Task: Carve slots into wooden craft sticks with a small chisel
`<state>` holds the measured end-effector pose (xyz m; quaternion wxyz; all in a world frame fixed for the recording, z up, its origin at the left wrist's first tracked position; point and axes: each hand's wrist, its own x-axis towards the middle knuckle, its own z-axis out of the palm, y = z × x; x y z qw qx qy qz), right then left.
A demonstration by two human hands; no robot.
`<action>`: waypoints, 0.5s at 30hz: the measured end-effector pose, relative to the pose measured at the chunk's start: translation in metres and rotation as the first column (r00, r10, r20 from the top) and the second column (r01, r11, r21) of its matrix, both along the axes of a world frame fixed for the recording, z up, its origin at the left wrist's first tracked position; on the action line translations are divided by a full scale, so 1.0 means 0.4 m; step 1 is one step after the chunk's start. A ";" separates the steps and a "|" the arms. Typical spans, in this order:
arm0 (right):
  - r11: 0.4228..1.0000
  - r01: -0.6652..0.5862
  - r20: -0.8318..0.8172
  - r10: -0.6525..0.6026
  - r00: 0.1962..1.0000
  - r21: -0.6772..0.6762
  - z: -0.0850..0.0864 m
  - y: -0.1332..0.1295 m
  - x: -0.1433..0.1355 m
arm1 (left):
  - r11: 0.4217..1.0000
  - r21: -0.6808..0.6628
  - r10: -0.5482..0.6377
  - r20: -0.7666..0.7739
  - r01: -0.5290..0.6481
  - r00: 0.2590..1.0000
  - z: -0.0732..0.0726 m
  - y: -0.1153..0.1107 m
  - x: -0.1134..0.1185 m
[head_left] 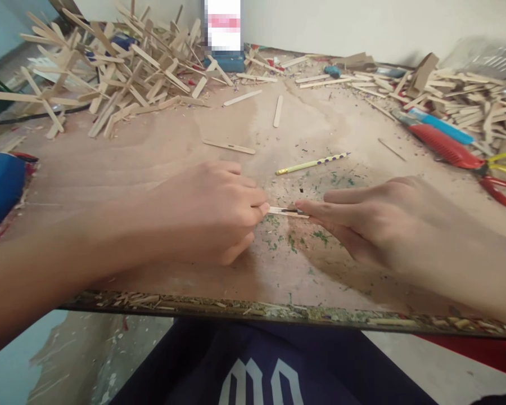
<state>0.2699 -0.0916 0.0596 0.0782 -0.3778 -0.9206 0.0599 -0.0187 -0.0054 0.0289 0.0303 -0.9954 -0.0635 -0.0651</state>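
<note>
My left hand (pixel 223 216) is closed on one end of a wooden craft stick (pixel 275 210) lying low over the tabletop. My right hand (pixel 375 219) pinches a small dark blade (pixel 293 211), its index finger pressing along the top. The blade lies on the stick, between the two hands; most of it is hidden under the right fingers. Just beyond them is a yellow pencil (pixel 312 163) with dark spots. Another craft stick (pixel 229 147) with a dark slot or mark in it rests behind my left hand.
A tangled heap of glued craft sticks (pixel 122 73) fills the back left. More loose sticks (pixel 468 107) pile at the back right, near red-handled scissors (pixel 500 185) and a red cutter (pixel 447 146). A blue object (pixel 2 191) stands at left. Green shavings litter the wooden tabletop (pixel 152 152).
</note>
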 end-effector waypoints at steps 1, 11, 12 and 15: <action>1.000 0.003 -0.003 -0.003 1.000 0.004 0.000 -0.001 0.000 | 1.000 0.000 0.004 -0.008 -0.004 1.000 0.001 0.000 0.000; 0.999 0.032 0.014 -0.032 0.999 0.009 -0.010 -0.013 0.012 | 1.000 -0.013 0.006 0.003 -0.005 1.000 -0.001 -0.001 0.006; 0.999 0.048 0.005 -0.048 0.999 -0.006 -0.014 -0.011 0.016 | 1.000 -0.024 0.009 0.007 -0.009 1.000 -0.001 -0.001 0.005; 0.990 0.120 -0.125 -0.128 0.984 -0.075 -0.026 0.002 0.027 | 0.998 -0.064 0.021 0.036 -0.019 0.999 -0.001 0.004 0.003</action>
